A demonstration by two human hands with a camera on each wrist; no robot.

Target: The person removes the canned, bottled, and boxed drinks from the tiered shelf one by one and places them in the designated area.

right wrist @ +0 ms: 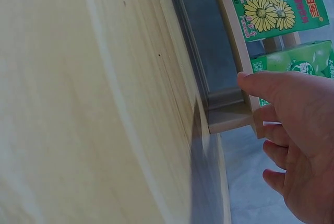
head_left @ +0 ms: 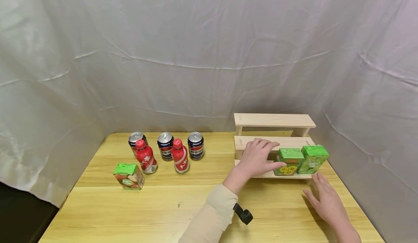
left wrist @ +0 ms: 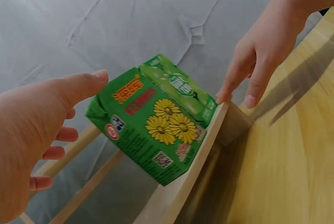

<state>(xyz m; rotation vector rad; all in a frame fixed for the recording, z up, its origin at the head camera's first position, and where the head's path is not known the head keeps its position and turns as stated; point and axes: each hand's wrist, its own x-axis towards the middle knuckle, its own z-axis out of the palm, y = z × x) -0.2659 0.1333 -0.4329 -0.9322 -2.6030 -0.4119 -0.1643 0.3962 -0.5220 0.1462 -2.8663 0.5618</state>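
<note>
Two green drink cartons stand side by side on the lowest board of a small wooden shelf (head_left: 271, 141). One is a chrysanthemum tea carton (left wrist: 151, 122) with yellow flowers. To its right, a second green carton (head_left: 312, 160) shows light green fruit and leans slightly. My left hand (head_left: 258, 157) is at the left of the tea carton, thumb and fingers spread. A gap shows between that hand and the carton in the left wrist view. At the shelf's right front corner, my right hand (head_left: 326, 201) touches the board's edge with its fingertips, holding nothing.
To the left on the wooden table (head_left: 156, 214) stand several dark blue cans (head_left: 196, 146), two red bottles (head_left: 180, 156) and a carton with a green top (head_left: 129, 177). Grey cloth (head_left: 183, 54) hangs behind and at both sides. The shelf's upper boards rise behind the cartons.
</note>
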